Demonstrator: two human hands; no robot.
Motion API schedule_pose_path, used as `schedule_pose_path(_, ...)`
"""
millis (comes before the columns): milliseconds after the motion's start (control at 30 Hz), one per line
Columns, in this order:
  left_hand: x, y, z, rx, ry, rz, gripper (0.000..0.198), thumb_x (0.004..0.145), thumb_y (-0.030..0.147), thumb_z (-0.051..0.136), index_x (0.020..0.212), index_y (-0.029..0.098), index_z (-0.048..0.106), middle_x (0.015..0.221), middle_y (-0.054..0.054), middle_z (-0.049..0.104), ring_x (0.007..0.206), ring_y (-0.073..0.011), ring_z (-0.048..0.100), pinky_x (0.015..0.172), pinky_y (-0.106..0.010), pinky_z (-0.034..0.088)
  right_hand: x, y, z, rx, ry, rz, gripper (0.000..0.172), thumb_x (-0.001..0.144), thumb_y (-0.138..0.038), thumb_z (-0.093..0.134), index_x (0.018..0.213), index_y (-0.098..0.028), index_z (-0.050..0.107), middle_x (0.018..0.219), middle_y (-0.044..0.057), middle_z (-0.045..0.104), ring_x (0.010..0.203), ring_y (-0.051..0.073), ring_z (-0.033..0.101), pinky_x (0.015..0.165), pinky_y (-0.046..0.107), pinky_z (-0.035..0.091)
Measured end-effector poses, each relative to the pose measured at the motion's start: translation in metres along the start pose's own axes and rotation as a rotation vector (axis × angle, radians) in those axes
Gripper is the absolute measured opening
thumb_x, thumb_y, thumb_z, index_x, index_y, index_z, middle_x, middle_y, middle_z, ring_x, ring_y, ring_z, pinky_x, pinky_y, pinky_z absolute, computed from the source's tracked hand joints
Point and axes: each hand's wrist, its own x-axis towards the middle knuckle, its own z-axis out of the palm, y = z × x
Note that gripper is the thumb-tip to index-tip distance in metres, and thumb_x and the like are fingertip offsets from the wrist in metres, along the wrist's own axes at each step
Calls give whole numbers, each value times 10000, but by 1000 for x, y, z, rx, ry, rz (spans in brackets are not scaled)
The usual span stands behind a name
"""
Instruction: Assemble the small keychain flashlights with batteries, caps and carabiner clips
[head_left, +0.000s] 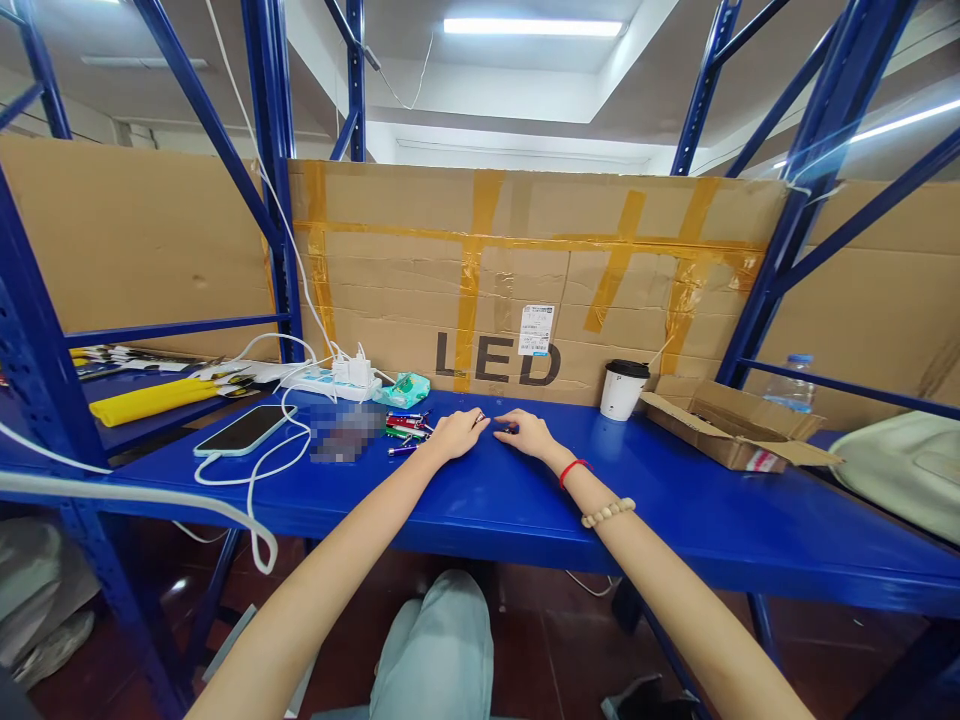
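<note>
Both hands are over the blue table [517, 500], close together near its middle. My left hand [457, 434] has its fingers bent together around something small that I cannot make out, just right of a pile of colourful small metallic items [407, 430]. A short gap away is my right hand [525, 434], its thumb and fingers curled towards the left one; a tiny dark thing seems to sit at its fingertips, too small to name. A red string and a beaded bracelet circle the right wrist and forearm.
A phone [244, 430] with white cables and a power strip [330, 382] lie at the left, beside a green packet [405, 390]. At the right stand a lidded paper cup [622, 392] and an open cardboard box [724, 425]. Cardboard [397, 290] walls the back.
</note>
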Motion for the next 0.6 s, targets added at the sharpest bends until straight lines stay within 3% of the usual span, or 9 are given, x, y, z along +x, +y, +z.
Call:
schedule_pose_path(100, 0, 0, 0, 17, -2, 3, 360, 903, 438, 232, 932, 213, 512, 996, -82, 650, 989, -257, 586, 764, -343, 446, -2, 0, -2, -80, -72, 17, 195, 745, -241, 603, 916, -253, 696, 973, 26, 661, 857, 183, 606, 775, 327, 453)
schedule_pose_path(300, 0, 1, 0, 40, -5, 2, 364, 900, 444, 242, 915, 215, 525, 978, -76, 655, 976, -244, 590, 761, -320, 442, -2, -4, -7, -120, -132, 34, 268, 755, -128, 555, 972, -223, 680, 1000, 18, 675, 879, 148, 621, 788, 248, 459)
schedule_pose_path(600, -1, 1, 0, 53, -7, 3, 360, 903, 429, 243, 920, 210, 528, 992, -77, 655, 976, -238, 592, 757, -317, 443, -6, -13, -10, -127, -131, 85, 255, 733, -251, 579, 966, -214, 675, 908, 12, 692, 847, 166, 627, 738, 263, 465)
